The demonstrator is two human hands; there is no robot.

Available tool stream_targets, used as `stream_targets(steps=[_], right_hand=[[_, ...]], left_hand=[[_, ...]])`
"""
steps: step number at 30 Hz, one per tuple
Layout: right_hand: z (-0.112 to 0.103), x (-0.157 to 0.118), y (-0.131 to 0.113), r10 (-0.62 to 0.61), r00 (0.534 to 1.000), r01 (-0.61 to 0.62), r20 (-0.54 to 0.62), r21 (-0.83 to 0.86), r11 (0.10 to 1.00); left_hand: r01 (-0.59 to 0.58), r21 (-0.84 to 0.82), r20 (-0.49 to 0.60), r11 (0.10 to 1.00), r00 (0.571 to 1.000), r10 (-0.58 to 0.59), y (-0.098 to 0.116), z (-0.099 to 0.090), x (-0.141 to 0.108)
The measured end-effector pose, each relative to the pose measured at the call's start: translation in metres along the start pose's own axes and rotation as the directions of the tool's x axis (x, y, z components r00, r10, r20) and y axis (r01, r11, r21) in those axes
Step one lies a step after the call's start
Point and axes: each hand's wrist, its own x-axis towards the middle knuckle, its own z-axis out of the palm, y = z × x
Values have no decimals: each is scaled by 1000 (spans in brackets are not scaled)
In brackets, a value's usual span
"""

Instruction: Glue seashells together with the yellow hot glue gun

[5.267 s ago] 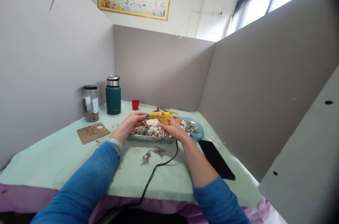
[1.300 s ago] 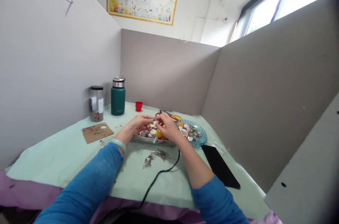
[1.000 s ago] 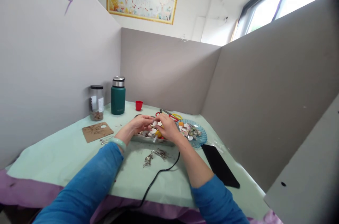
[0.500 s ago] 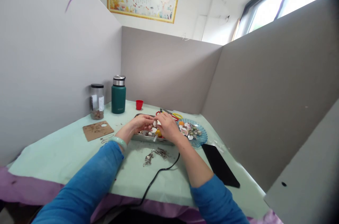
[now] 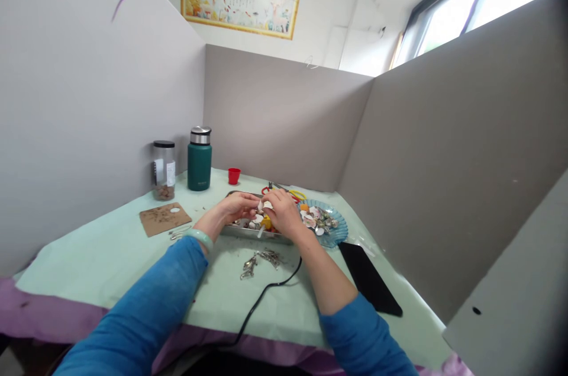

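Over a metal tray (image 5: 239, 232) of small mixed trinkets, my two hands meet fingertip to fingertip. A small white piece (image 5: 260, 206), too small to name, sits pinched between them. My left hand (image 5: 238, 206), with a pale green bangle (image 5: 200, 239) on its wrist, grips it from the left. From the right, my right hand (image 5: 281, 210) has its fingers closed at the same piece. Below the hands, a glue gun (image 5: 265, 223) with yellow on it lies partly hidden, its pale end over the tray's front rim. Small metal clips (image 5: 249, 267) lie in front of the tray.
A blue scalloped plate (image 5: 339, 228) of trinkets stands right of the tray, with red- and yellow-handled pliers (image 5: 297, 193) behind. A black cable (image 5: 266, 287) crosses the front. Cardboard (image 5: 162, 220), a jar (image 5: 164, 172), a green bottle (image 5: 199, 166) and a red cup (image 5: 234, 175) stand left. Grey partitions surround the table.
The white piece has turned slightly between my fingertips, and my right fingers have shifted a little. The arms and the things on the table stay in place.
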Motion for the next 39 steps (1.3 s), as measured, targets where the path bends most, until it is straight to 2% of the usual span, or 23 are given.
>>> stream_targets(steps=[6, 14, 23, 34, 39], right_hand=[[-1, -2, 1, -8, 1000, 8, -2, 71, 997], [8, -3, 6, 96, 995, -94, 1, 230, 969], [10, -1, 4, 233, 969, -240, 78, 494, 836], [8, -1, 3, 226, 972, -227, 59, 457, 860], [9, -1, 3, 222, 973, -228, 65, 444, 867]], left_hand=[[16, -18, -26, 1000, 1000, -17, 0, 0, 0], [2, 8, -28, 1000, 1000, -2, 0, 1, 0], [-27, 48, -9, 998, 1000, 27, 1, 3, -1], [-82, 156, -57, 984, 994, 92, 0, 5, -1], [-99, 180, -46, 979, 993, 109, -4, 2, 3]])
